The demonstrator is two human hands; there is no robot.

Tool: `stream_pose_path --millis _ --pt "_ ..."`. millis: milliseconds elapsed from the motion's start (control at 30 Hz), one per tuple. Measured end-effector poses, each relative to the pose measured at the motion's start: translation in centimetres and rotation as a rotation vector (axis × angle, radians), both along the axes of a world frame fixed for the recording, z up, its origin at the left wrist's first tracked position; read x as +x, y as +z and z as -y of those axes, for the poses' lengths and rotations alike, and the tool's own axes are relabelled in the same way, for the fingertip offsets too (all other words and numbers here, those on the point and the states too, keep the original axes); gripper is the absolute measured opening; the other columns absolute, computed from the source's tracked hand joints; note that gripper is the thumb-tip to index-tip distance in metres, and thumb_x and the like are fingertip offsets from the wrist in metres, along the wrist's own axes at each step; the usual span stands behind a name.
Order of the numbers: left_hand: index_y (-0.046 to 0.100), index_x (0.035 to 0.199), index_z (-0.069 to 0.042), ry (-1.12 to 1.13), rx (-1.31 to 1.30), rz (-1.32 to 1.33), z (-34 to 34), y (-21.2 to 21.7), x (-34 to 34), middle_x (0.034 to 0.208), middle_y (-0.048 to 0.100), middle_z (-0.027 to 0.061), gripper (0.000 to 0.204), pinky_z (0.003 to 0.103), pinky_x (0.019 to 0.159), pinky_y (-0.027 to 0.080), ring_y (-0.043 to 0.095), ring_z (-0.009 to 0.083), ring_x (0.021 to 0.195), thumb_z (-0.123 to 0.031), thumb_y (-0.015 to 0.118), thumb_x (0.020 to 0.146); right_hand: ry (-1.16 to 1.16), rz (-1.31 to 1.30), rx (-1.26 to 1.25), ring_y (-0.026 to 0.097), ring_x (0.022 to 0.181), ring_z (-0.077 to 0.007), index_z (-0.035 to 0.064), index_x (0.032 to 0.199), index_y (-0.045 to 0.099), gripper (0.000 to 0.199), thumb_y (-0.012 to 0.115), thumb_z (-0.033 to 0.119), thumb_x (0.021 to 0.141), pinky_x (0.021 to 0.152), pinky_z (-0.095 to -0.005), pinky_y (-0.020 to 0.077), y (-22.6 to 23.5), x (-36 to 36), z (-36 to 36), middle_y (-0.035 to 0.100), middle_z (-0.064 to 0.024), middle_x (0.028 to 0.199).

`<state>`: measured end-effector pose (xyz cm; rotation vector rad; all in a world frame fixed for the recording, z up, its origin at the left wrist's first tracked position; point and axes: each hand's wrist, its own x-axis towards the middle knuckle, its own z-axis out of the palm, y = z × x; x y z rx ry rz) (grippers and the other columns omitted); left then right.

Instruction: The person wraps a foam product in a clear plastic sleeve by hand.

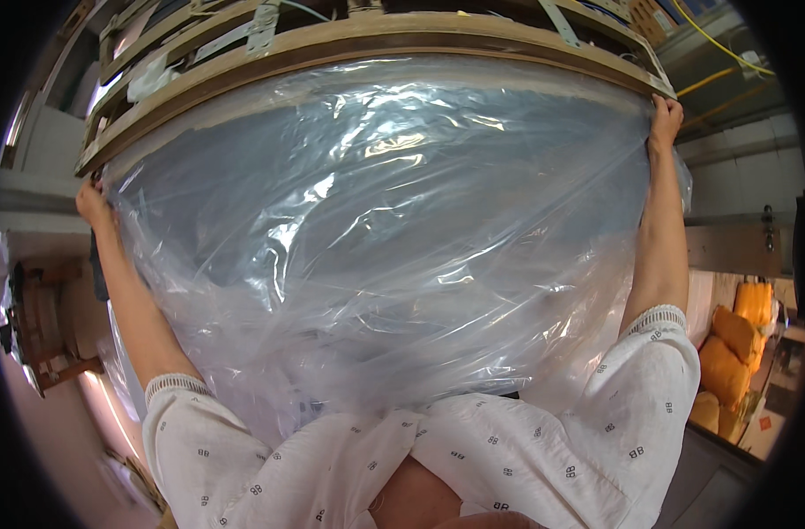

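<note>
Fingers of our left hand (91, 203) and right hand (666, 122) curl closed, seemingly pinching the clear plastic sheet (402, 238) at its far corners, wide apart, probably to keep it spread over the blue-grey panel (543, 128) before the wooden frame (376, 40). We see no label on it; small dark characters repeat across our white shirt (543, 458).

wooden frame (376, 38): top cut off | shirt (517, 454): bottom cut off | film (393, 220): near edge unclear

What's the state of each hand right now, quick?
Left hand: curled at the far left of the clear plastic sheet; firm hold can't be told.
Right hand: closed, apparently gripping the sheet's far right corner.
</note>
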<state>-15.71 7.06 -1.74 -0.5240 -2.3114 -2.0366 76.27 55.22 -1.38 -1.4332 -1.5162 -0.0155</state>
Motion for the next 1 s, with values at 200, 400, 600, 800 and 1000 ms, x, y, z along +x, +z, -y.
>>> stream_pose_path --millis 200,400,600,800,1000 --pt "0.053 0.105 0.008 0.139 0.096 -0.017 -1.5 -0.6 1.9 0.093 0.059 0.0138 0.033 0.028 0.072 0.046 0.058 0.0202 0.083 -0.016 0.044 0.083 -0.022 -0.033 -0.032 0.047 0.095 -0.0295 -0.0004 0.085 0.056 0.036 0.058 0.034 0.076 0.085 -0.0355 0.0353 1.2 -0.1 0.9 0.053 -0.0176 0.096" --pt "0.056 0.107 0.005 0.045 -0.416 -0.115 -0.4 0.1 0.5 0.107 0.057 0.0145 0.047 0.034 0.086 0.038 0.053 0.0264 0.094 -0.037 0.048 0.085 0.035 0.178 0.048 0.056 0.077 -0.0377 -0.0059 0.075 0.059 0.043 0.049 0.035 0.080 0.068 -0.0448 0.0399 1.7 -2.2 1.8 0.058 -0.0232 0.077" --pt "0.056 0.114 -0.003 -0.298 -0.119 0.159 4.9 5.5 1.2 0.112 0.056 0.0080 0.043 0.033 0.087 0.042 0.053 0.0208 0.100 -0.027 0.064 0.080 0.360 0.127 -0.064 0.055 0.080 -0.0276 0.0049 0.081 0.056 0.021 0.054 0.025 0.083 0.073 -0.0362 0.0418 3.6 -9.3 14.8 0.056 -0.0123 0.081" --pt "0.054 0.114 0.002 0.343 -0.449 0.132 20.3 7.9 -4.9 0.113 0.056 0.0127 0.057 0.031 0.086 0.043 0.053 0.0209 0.096 -0.037 0.066 0.074 0.796 0.385 -0.031 0.052 0.094 -0.0231 0.0095 0.094 0.058 0.018 0.056 0.015 0.077 0.081 -0.0362 0.0378 4.8 -10.8 33.0 0.056 -0.0065 0.097" --pt "0.053 0.112 0.005 0.698 -0.752 -0.053 21.1 7.8 -5.0 0.109 0.057 0.0157 0.057 0.034 0.086 0.042 0.054 0.0259 0.099 -0.038 0.062 0.075 0.296 0.437 0.220 0.047 0.101 -0.0263 0.0088 0.105 0.055 0.034 0.060 0.011 0.072 0.088 -0.0361 0.0353 4.5 -1.1 34.5 0.051 -0.0095 0.107"
